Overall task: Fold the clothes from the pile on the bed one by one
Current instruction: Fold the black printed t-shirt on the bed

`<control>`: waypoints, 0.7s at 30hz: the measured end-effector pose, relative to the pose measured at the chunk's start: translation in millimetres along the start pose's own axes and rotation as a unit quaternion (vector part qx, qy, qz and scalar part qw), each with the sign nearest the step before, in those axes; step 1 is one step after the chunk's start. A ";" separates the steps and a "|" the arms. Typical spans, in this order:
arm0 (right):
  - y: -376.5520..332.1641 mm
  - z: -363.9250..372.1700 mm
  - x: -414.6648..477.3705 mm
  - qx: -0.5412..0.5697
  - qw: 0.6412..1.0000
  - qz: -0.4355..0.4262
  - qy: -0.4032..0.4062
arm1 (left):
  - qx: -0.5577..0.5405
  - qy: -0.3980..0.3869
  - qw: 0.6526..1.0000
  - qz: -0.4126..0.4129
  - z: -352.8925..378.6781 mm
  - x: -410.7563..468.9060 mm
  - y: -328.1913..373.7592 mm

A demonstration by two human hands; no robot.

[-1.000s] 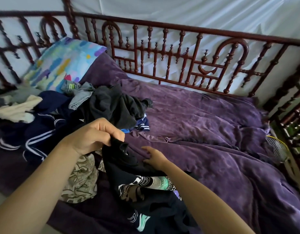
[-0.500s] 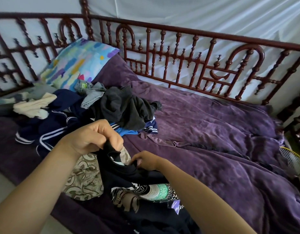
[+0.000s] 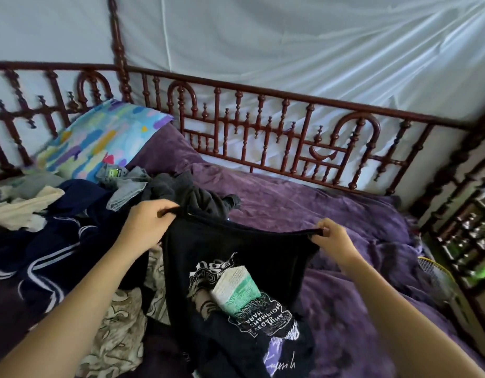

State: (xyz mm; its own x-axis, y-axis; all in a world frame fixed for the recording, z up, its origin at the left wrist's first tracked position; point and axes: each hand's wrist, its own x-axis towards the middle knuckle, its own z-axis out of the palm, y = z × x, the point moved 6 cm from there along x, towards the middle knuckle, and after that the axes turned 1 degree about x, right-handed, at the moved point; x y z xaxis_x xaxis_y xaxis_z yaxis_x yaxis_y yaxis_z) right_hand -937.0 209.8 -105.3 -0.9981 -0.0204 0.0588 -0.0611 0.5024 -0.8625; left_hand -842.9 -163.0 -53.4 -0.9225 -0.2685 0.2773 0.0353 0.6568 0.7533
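A black T-shirt [image 3: 236, 257] with a white, green and purple print hangs stretched between both hands above the bed. My left hand [image 3: 147, 223] grips its upper edge at the left. My right hand [image 3: 332, 237] pinches the same edge at the right. The shirt's lower part lies crumpled on the purple bedspread [image 3: 345, 214]. The pile of clothes [image 3: 58, 227] lies to the left: a navy garment with white stripes, a dark grey one, grey jeans, a cream cloth and a beige patterned piece.
A colourful pillow [image 3: 99, 137] leans at the head of the bed. The dark red turned-wood rail [image 3: 263, 126] runs along the far side and the right. A racket [image 3: 437, 274] lies at the bed's right edge.
Both hands have risen and moved apart, pulling the black T-shirt's upper edge taut so the print faces me. The right hand went from touching the cloth to pinching it.
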 end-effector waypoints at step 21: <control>-231.3 -191.6 -98.9 0.277 0.850 -0.353 0.276 | -0.177 0.293 0.919 0.198 -111.8 49.1 178.0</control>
State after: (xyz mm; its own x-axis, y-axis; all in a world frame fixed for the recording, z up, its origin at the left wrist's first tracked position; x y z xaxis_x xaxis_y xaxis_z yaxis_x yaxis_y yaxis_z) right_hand -821.9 261.2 184.8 -0.5630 0.3377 0.7543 -0.7907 0.0454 -0.6105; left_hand -839.0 -138.1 161.0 -0.4495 -0.4593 0.7662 0.5416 0.5420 0.6426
